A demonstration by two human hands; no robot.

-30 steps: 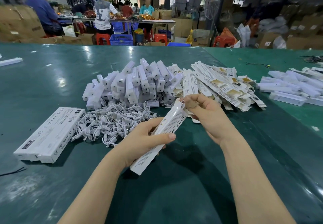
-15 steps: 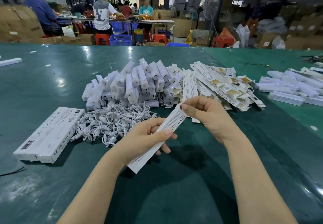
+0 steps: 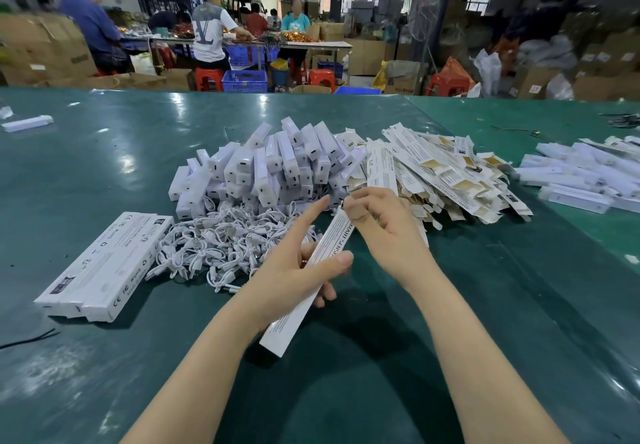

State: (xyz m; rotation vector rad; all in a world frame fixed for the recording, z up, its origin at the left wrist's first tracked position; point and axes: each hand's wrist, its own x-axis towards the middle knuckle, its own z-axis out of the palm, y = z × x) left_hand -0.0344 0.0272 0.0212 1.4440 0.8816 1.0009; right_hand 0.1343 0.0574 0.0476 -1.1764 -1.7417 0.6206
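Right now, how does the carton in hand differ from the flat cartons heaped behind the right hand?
The held carton is squared up into a long box; the flat cartons lie collapsed, brown insides showing. The held carton is off the table, tilted, gripped by the left hand with the right hand pinching its top end; the flat cartons lie in a loose heap. Both are white, narrow, printed.
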